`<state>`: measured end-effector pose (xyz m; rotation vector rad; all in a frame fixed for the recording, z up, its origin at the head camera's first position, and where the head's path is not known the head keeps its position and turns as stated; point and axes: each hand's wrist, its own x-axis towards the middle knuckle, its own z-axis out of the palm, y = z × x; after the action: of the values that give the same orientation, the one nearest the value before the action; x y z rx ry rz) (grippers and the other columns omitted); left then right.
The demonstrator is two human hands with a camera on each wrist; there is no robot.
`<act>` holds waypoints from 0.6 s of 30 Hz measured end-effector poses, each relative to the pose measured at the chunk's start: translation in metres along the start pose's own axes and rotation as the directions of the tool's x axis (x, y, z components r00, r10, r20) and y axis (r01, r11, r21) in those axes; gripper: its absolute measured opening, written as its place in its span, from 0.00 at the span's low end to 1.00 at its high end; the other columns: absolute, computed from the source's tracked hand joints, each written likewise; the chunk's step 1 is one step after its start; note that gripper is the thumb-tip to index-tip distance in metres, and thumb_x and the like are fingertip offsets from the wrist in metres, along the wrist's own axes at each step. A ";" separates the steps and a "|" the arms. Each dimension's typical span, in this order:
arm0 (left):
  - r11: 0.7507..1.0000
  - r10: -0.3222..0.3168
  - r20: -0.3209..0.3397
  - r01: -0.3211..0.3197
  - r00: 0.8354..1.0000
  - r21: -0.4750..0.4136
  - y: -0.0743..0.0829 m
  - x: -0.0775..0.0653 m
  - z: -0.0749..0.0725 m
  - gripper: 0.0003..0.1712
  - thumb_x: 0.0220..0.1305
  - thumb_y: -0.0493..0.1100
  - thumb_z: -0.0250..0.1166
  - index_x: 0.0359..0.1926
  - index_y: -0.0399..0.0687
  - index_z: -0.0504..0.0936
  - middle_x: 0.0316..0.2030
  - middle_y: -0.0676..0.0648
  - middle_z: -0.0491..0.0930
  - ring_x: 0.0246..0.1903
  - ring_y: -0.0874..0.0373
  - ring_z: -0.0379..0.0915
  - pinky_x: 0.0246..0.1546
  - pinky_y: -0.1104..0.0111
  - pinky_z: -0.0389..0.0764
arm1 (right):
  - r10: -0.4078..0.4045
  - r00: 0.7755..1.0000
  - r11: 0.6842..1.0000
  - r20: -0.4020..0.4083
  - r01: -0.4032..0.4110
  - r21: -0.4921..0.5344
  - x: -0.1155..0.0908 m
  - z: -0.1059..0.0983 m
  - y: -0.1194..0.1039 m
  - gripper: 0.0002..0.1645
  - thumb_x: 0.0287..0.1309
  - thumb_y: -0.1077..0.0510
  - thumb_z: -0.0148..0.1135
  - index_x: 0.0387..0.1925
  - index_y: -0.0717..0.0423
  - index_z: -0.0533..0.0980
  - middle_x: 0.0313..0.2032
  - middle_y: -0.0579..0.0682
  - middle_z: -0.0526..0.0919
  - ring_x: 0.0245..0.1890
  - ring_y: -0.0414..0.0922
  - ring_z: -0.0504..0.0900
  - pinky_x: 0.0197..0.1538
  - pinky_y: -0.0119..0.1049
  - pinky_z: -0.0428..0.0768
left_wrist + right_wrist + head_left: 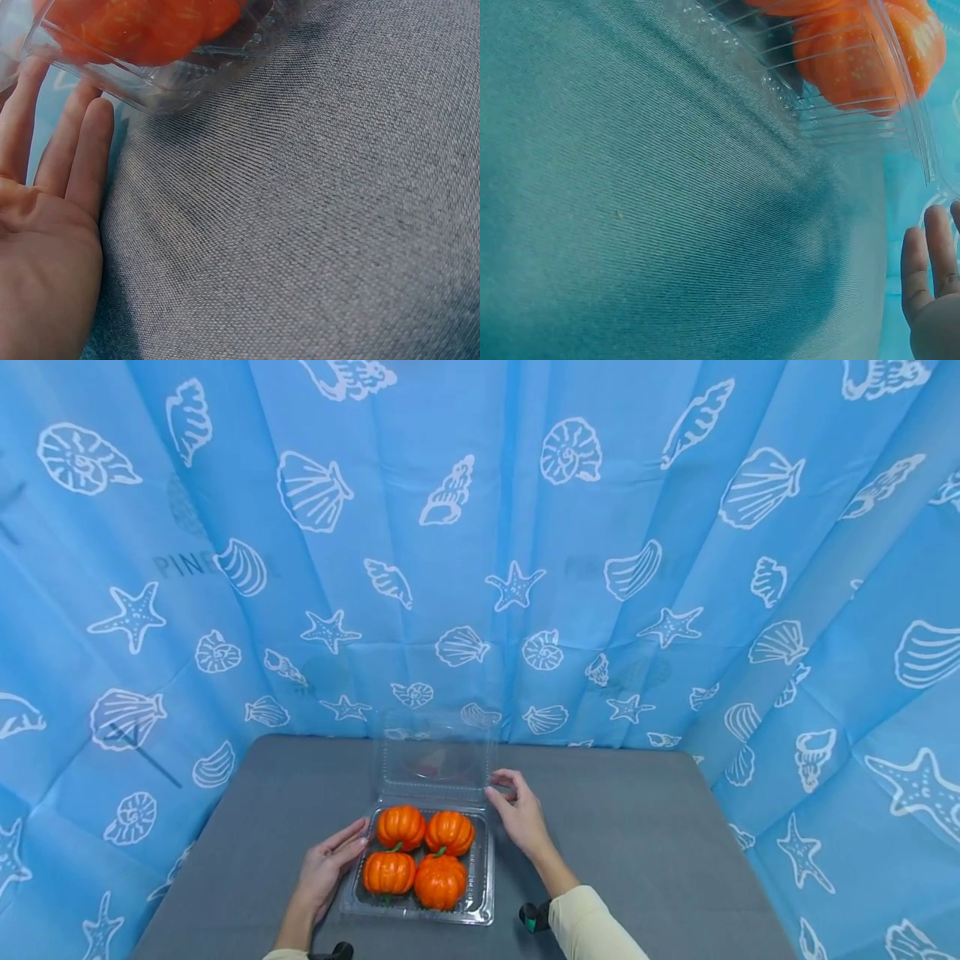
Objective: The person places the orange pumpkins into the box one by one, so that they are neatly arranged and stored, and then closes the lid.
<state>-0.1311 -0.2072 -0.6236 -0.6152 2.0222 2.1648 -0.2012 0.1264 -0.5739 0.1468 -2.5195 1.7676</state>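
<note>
A clear plastic clamshell box (483, 906) stands on the table with its hinged lid (397, 768) raised at the back. Several small orange toy pumpkins (440, 883) with green stems fill its base in two rows. Along the box's left wall lies my left hand (324, 868), its fingers extended and the tips against the plastic; the left wrist view shows these straight fingers (91, 150) close up. By the lid's lower right edge is my right hand (522, 817), with thumb and forefinger apart and fingertips right at the edge. Its other fingers (941, 247) look nearly straight in the right wrist view.
The grey cloth-covered table (637, 843) extends to both sides of the box. Behind it hangs a blue curtain (585, 585) with white shells and starfish, close to the raised lid. Dark straps (534, 917) sit at both wrists.
</note>
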 end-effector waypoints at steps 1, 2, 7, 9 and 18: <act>1.000 -0.001 0.000 0.001 1.000 -0.001 -0.001 0.000 0.000 0.40 0.59 0.51 0.76 0.70 0.47 0.75 0.67 0.49 0.77 0.48 0.77 0.82 0.51 0.75 0.83 | 0.006 1.000 1.000 -0.008 -0.005 0.002 -0.001 0.000 0.000 0.18 0.68 0.48 0.65 0.56 0.46 0.77 0.56 0.47 0.86 0.49 0.44 0.85 0.54 0.33 0.79; 1.000 0.000 0.002 0.000 1.000 0.000 -0.001 0.000 0.000 0.40 0.59 0.51 0.76 0.70 0.46 0.74 0.66 0.50 0.77 0.47 0.77 0.82 0.51 0.75 0.83 | 0.005 1.000 1.000 -0.015 -0.005 0.004 -0.002 0.000 -0.001 0.16 0.68 0.47 0.65 0.54 0.45 0.78 0.55 0.46 0.86 0.49 0.43 0.84 0.54 0.33 0.79; 1.000 0.002 0.013 -0.002 1.000 -0.017 -0.002 0.001 -0.001 0.41 0.58 0.52 0.76 0.71 0.46 0.74 0.64 0.55 0.80 0.48 0.77 0.82 0.50 0.76 0.83 | 0.002 0.999 1.000 -0.047 -0.002 0.007 -0.003 -0.002 -0.004 0.12 0.67 0.44 0.65 0.48 0.43 0.81 0.53 0.43 0.88 0.44 0.39 0.82 0.51 0.30 0.79; 1.000 0.003 0.015 -0.003 1.000 -0.021 -0.002 0.001 -0.002 0.41 0.58 0.52 0.76 0.70 0.47 0.75 0.63 0.56 0.81 0.48 0.77 0.82 0.50 0.76 0.83 | 0.001 0.998 1.000 -0.057 -0.001 0.005 -0.004 -0.002 -0.006 0.12 0.66 0.44 0.66 0.46 0.43 0.82 0.53 0.44 0.88 0.43 0.39 0.83 0.50 0.30 0.80; 1.000 0.002 0.017 -0.002 1.000 -0.003 -0.002 0.001 -0.003 0.42 0.57 0.55 0.76 0.71 0.47 0.74 0.64 0.56 0.80 0.48 0.78 0.81 0.50 0.77 0.82 | -0.007 0.998 1.000 -0.064 0.006 -0.028 -0.011 -0.006 -0.006 0.10 0.65 0.44 0.68 0.39 0.44 0.84 0.48 0.45 0.90 0.44 0.41 0.85 0.47 0.30 0.81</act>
<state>-0.1303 -0.2098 -0.6260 -0.5943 2.0121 2.1671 -0.1893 0.1303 -0.5676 0.0953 -2.4946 1.7060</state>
